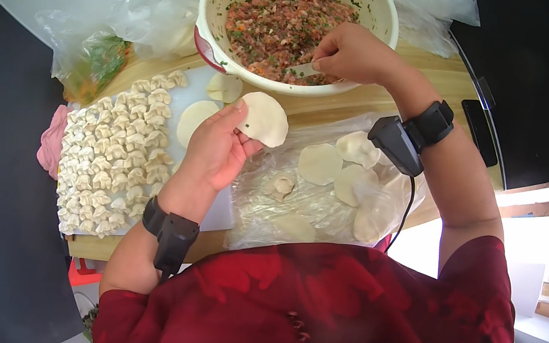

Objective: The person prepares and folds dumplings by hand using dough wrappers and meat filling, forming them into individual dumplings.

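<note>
A round dough wrapper (265, 120) lies on the fingers of my left hand (218, 145), its edge pinched by the thumb; a small dark speck shows on it. My right hand (352, 54) is closed around a pale, flat utensil (301, 70), whose tip reaches the meat filling (278, 19) near the front rim of a large cream bowl (207, 18). More wrappers (320, 164) are spread on plastic film (258, 201) below the bowl, with a small lump of dough (281, 185) among them.
Rows of folded dumplings (111, 151) cover a white board (218, 211) on the left. Two wrappers (196, 121) lie near its upper end. Plastic bags (159, 14) and a pink cloth (51, 141) are at the left; another bag (432, 9) sits right of the bowl.
</note>
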Tool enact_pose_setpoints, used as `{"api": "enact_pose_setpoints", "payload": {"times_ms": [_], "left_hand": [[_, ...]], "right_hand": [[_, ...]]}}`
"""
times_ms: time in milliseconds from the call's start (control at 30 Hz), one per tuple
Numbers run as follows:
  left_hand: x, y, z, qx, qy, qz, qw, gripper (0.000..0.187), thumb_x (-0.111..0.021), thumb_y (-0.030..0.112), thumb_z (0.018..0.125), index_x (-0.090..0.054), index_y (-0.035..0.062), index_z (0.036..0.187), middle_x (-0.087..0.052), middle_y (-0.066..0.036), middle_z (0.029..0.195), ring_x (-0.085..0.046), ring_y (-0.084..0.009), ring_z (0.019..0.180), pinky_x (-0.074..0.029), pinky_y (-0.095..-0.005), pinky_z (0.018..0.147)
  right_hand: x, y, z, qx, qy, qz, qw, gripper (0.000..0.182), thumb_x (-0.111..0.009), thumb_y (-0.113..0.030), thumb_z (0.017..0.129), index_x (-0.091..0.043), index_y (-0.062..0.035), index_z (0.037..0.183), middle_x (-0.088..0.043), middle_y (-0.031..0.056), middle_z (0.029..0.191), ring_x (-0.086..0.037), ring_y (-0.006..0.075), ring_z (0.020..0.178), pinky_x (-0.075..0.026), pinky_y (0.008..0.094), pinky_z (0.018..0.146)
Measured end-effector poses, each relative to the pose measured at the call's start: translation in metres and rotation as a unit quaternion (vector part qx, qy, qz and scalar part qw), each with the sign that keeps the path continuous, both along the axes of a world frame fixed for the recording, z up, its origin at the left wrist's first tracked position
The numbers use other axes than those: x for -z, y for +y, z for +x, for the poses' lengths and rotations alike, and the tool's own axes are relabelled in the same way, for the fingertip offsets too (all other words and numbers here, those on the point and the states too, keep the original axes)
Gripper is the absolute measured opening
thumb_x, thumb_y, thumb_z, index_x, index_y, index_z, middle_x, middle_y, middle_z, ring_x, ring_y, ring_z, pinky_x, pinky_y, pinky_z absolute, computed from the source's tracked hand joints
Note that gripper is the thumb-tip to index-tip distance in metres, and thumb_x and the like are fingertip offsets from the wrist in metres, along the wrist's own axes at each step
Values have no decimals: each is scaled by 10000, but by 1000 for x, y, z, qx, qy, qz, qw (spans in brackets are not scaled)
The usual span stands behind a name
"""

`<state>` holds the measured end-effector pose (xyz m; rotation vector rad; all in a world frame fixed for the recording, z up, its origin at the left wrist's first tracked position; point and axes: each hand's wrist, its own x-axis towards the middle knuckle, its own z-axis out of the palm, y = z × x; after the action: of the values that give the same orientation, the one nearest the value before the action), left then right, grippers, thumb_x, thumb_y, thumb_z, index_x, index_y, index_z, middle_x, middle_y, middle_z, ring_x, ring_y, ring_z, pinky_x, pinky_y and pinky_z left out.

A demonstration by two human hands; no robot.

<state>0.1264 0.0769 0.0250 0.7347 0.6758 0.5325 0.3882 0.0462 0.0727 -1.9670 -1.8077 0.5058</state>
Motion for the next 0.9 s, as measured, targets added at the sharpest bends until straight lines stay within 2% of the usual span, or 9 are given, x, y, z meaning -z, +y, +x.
{"api": "enact_pose_setpoints", "payload": {"times_ms": [67, 133, 267, 433, 600, 667, 767, 833, 900], "left_hand": [[-4, 1, 1, -14, -1, -3, 1000, 333, -488, 204, 1007, -489, -26, 1249, -608, -138, 1202, -630, -235, 1071, -551, -396, 912], [-7, -1, 3, -23, 1, -2, 1000, 330, -452, 201, 1018, -481, -29, 1252, -605, -146, 1203, -628, -247, 1076, -546, -411, 918], [-6, 0, 3, -38, -21, -6, 999, 328, -420, 200, 1029, -472, -31, 1256, -590, -158, 1223, -616, -264, 1101, -538, -442, 928], [-14, -5, 1, -37, -1, -18, 999, 354, -444, 205, 1023, -460, -41, 1276, -581, -169, 1250, -605, -274, 1125, -529, -417, 951], [-17, -1, -4, 7, -14, -10, 1000, 377, -384, 220, 1040, -434, -47, 1301, -564, -189, 1273, -587, -288, 1153, -517, -413, 971], [-25, 8, 2, 18, -88, 9, 996, 387, -346, 218, 1048, -408, -44, 1326, -551, -197, 1286, -569, -290, 1179, -508, -414, 992], [-43, 12, 15, -45, -73, 4, 996, 369, -349, 190, 1043, -410, -46, 1319, -553, -157, 1291, -567, -281, 1177, -507, -435, 977], [-48, 16, 22, -53, -85, 12, 995, 366, -341, 181, 1042, -399, -39, 1329, -548, -157, 1298, -567, -281, 1177, -505, -438, 983], [-50, 18, 26, -59, -97, 19, 993, 364, -332, 172, 1042, -387, -31, 1339, -542, -157, 1304, -567, -281, 1177, -504, -440, 989]], "right_hand": [[1, 1, 3, 4, 23, -10, 1000, 175, -705, -197, 736, -752, -66, 842, -707, 87, 749, -669, 205, 690, -531, 341, 662], [3, 2, 5, 17, 162, -62, 985, 190, -718, -201, 752, -741, -31, 833, -681, 45, 708, -620, 145, 630, -513, 303, 609], [8, 6, 9, 5, 245, -81, 966, 187, -718, -183, 762, -727, -14, 841, -633, 13, 667, -555, 110, 573, -483, 284, 548], [0, 4, 9, 6, 359, -93, 929, 157, -696, -162, 806, -715, -21, 874, -602, -5, 656, -452, 67, 492, -338, 246, 430], [-4, -3, 11, 9, 390, -55, 919, 142, -686, -156, 835, -715, -23, 875, -607, -5, 671, -414, 44, 483, -284, 214, 426], [-11, -9, 12, 11, 401, -47, 915, 144, -691, -159, 840, -715, -22, 879, -608, -6, 676, -411, 42, 484, -283, 208, 429], [-18, -24, 6, 7, 402, -30, 915, 180, -686, -190, 882, -692, -21, 945, -617, -5, 717, -471, 38, 538, -326, 193, 454], [-14, -36, -4, 9, 332, 121, 935, 169, -695, -172, 871, -713, -9, 913, -612, -8, 698, -518, 59, 591, -400, 219, 522], [-12, -50, -15, 3, 276, 157, 948, 147, -691, -136, 866, -713, -23, 958, -626, 17, 705, -585, 121, 649, -450, 248, 582]]}}
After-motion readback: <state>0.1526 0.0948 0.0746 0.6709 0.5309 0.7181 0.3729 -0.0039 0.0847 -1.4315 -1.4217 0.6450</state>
